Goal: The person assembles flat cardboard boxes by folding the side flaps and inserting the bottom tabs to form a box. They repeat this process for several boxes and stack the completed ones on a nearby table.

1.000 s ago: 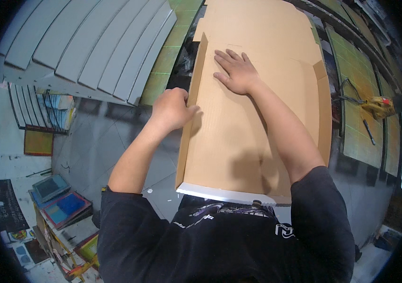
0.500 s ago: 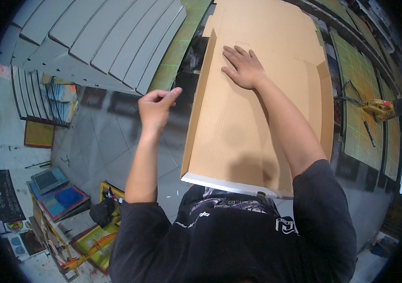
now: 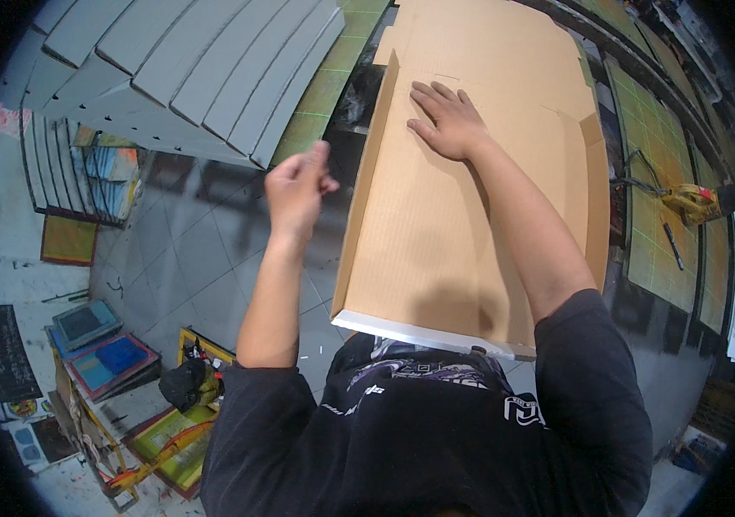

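A brown cardboard box blank (image 3: 436, 224) lies open before me, its side walls folded up and its near edge showing white. My right hand (image 3: 449, 121) rests flat on the inner face of the cardboard, fingers spread, holding nothing. Left of the box, my left hand (image 3: 298, 189) is raised in the air, apart from the cardboard. Its fingers are curled and slightly blurred; whatever may be between them is hidden. The nearest thing beyond it is a row of grey-white folded boxes (image 3: 212, 86).
Green gridded boards (image 3: 660, 189) stretch along the right, bearing a yellow-black tool (image 3: 695, 202) and a dark pen (image 3: 673, 246). At lower left, framed screens (image 3: 117, 358) and a dark cap-like item (image 3: 184, 386) sit near yellow frames. Tiled floor (image 3: 203, 258) shows below my left arm.
My left hand has risen slightly and shifted right, turning so the thumb side points upward. My right hand stays on the cardboard, almost unmoved. The view has tilted very slightly.
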